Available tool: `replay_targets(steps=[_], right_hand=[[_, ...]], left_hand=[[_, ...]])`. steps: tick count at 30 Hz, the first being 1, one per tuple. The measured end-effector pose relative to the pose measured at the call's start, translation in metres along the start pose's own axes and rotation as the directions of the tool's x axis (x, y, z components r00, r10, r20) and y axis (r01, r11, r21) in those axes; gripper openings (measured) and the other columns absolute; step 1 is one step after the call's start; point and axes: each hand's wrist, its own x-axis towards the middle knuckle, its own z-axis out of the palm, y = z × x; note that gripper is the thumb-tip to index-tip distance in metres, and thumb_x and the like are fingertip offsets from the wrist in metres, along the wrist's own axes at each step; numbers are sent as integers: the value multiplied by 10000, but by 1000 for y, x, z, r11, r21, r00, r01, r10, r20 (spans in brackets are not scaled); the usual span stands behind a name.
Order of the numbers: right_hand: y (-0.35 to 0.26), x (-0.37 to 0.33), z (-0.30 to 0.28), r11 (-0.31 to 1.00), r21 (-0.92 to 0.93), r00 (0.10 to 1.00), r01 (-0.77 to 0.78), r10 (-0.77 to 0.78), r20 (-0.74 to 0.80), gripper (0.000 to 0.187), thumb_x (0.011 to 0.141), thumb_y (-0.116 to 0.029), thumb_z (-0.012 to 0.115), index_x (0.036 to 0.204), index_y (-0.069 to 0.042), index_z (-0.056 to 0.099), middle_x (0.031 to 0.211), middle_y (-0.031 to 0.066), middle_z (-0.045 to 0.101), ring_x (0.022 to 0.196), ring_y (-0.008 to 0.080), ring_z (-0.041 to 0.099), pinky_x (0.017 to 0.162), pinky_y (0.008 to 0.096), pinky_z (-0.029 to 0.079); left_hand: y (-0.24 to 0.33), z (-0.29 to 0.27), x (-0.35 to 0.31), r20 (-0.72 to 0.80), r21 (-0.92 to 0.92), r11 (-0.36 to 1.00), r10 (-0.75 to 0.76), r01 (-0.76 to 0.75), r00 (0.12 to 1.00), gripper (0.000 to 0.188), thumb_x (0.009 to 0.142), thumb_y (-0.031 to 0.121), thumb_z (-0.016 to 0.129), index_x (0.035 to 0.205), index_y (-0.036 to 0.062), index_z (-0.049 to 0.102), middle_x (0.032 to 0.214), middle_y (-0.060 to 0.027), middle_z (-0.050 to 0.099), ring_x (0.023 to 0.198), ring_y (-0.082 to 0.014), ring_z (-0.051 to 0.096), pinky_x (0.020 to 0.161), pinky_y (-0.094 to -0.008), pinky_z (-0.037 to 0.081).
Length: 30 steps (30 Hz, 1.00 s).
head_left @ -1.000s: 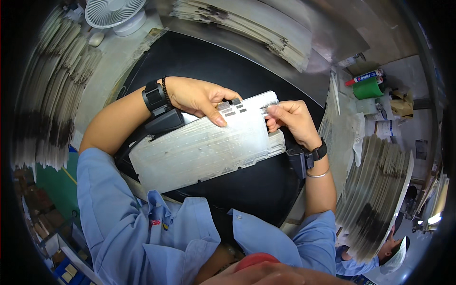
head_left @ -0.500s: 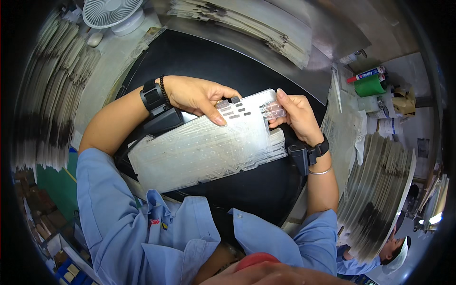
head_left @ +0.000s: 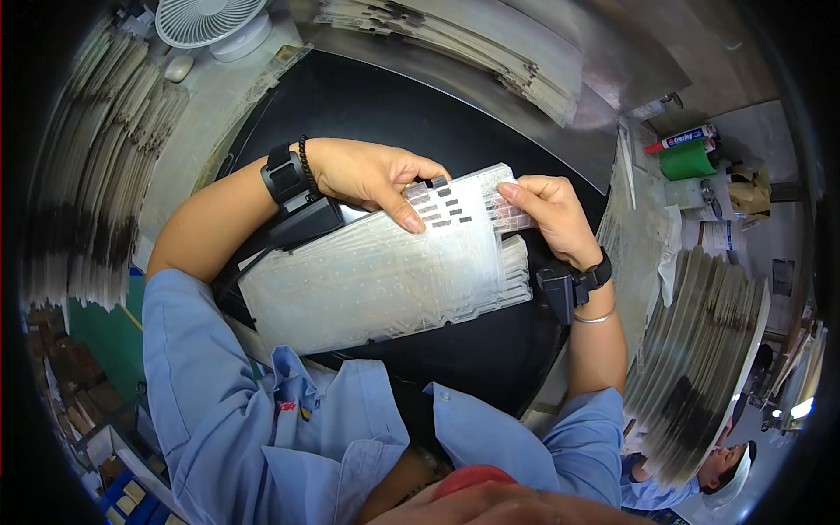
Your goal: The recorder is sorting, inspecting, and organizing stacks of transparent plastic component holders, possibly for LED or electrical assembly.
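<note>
A stack of thin, translucent plastic film sheets (head_left: 367, 284) with faint printed lines lies slanted in front of me. My left hand (head_left: 372, 179) grips its far edge, thumb on top and the other fingers partly hidden. Beside that thumb, several small dark rectangles (head_left: 452, 203) show on the top sheet. At the stack's far right corner, my right hand (head_left: 556, 219) pinches a clear strip with a pinkish grid (head_left: 507, 214) between thumb and fingers. Whether the strip is attached to the top sheet I cannot tell.
The stack rests over a black work surface (head_left: 385, 105). Piles of film sheets stand at the left (head_left: 96, 166) and right (head_left: 700, 350), with another pile (head_left: 464, 48) at the back. A white fan (head_left: 210, 22) is far left. Another person (head_left: 722, 468) is at the lower right.
My right thumb has moved left and down from the sheet's corner onto the clear strip. My left hand keeps its grip with the stack almost unmoved.
</note>
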Motion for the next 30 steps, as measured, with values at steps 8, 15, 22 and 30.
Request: replay_targets(steps=[8,15,22,30], right_hand=[[-7,-2,2,999,34,1000,-25,25,8,249,925,-181,623,930,56,695,787,34,684,679,38,566,633,195,458],[-6,0,6,982,156,993,-101,110,-46,258,915,-196,638,907,54,700,782,33,679,670,33,561,615,187,449],[-5,0,10,996,82,997,-28,33,-67,261,908,-208,650,878,46,702,743,20,662,630,32,541,577,192,433],[-3,2,8,999,-1,995,-34,34,-99,282,904,-226,657,830,43,703,703,12,649,617,23,519,560,189,415]], left_hand=[[1,0,-1,4,-9,1000,-2,2,1000,599,809,42,723,1303,-56,399,1134,-120,631,1019,-125,623,880,-260,509],[-1,-2,-3,14,-74,997,6,-4,1000,572,813,60,725,1281,-56,418,1098,-132,641,977,-133,645,846,-239,525],[-1,0,-1,-1,-18,999,28,-28,1000,571,820,26,703,1299,-59,404,1132,-135,633,1020,-134,630,877,-255,515],[2,3,-1,-20,-16,1000,26,-26,999,552,819,51,715,1279,-54,428,1100,-132,649,975,-133,651,846,-253,533]])
